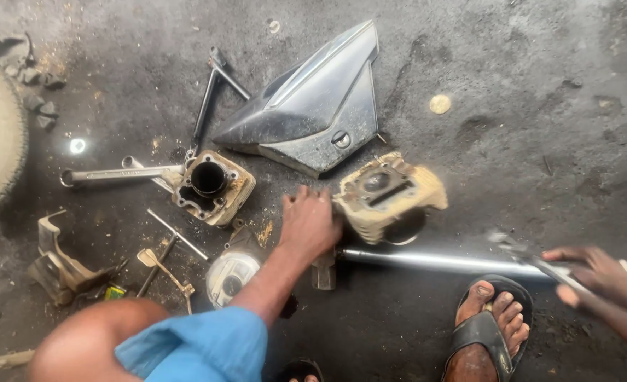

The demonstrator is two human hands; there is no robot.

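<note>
Now: hands on cylinder head and tool

Left hand [308, 225] fingers curled, bracing tan cylinder head [390, 198] against the floor [525, 141] beside a long metal bar [433, 262]. Right hand [596, 272] grips a blurred thin tool [532, 258] (likely moving). Cylinder block [213, 187] sits left.

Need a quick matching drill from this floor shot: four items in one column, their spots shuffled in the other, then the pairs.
Things:
1. cylinder head
2. cylinder block
3. spanner
4. side panel

Places:
A. top centre, dark grey, flat on the floor
B. far left, its end under the cylinder block
C. right next to the left hand
D. between the spanner and the left hand

Pairs: 1-C, 2-D, 3-B, 4-A
</note>
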